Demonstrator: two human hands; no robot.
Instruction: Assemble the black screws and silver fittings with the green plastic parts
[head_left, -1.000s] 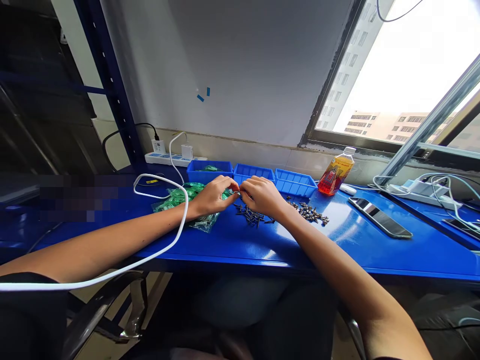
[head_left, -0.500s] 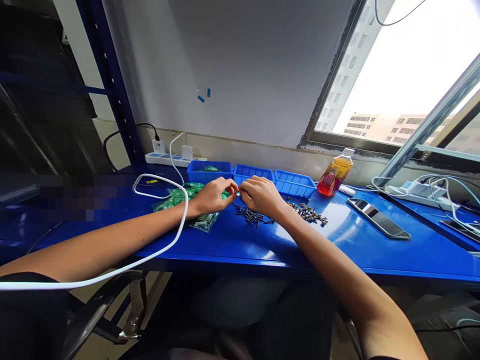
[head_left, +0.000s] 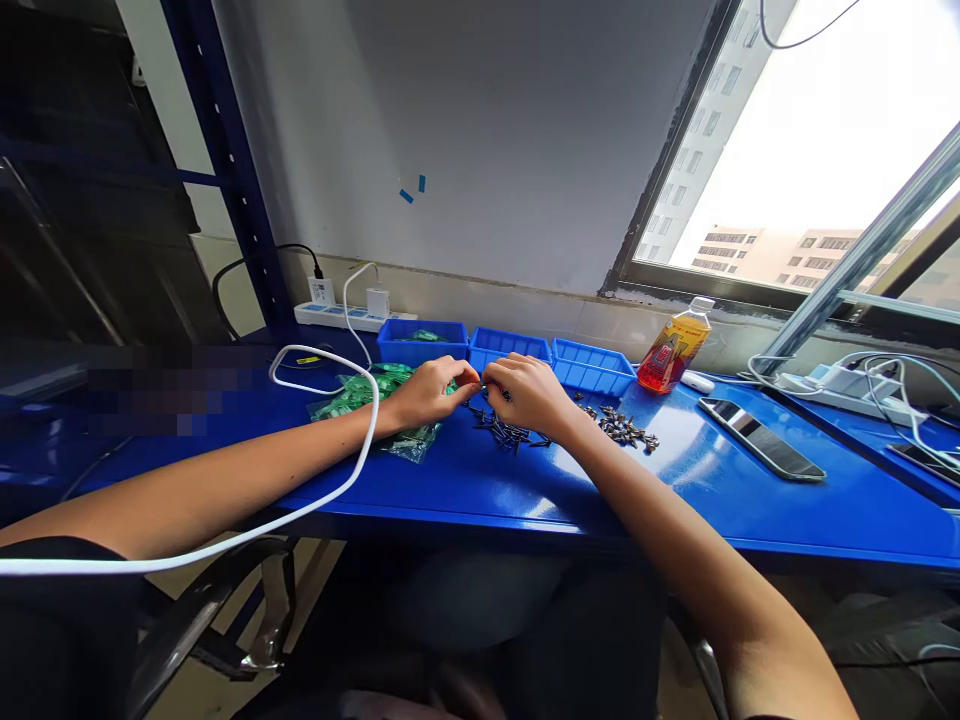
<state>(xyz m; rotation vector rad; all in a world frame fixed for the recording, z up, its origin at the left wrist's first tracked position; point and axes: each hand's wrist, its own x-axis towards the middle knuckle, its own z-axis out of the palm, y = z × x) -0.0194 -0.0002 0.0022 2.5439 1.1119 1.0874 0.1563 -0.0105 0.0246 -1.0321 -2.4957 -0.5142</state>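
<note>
Over the blue table my left hand (head_left: 435,392) and my right hand (head_left: 531,393) meet fingertip to fingertip. Both are closed in a pinch around something small; fingers cover most of it, so its kind cannot be told. Just below my right hand lies a pile of dark screws (head_left: 506,432). A second pile of shorter, brassy-grey metal pieces (head_left: 628,430) spreads to the right of that wrist. Under and behind my left hand are small clear bags with green contents (head_left: 352,395).
Three blue bins stand along the wall: the left bin (head_left: 390,352) holds green pieces, beside the middle bin (head_left: 487,345) and right bin (head_left: 592,372). A drink bottle (head_left: 673,350) and a phone (head_left: 761,438) are at right. A white cable (head_left: 360,455) loops over my left forearm.
My fingertips have drawn slightly closer together, and the small thing between them shows less. The whole view has shifted a little; the piles and bins look the same.
</note>
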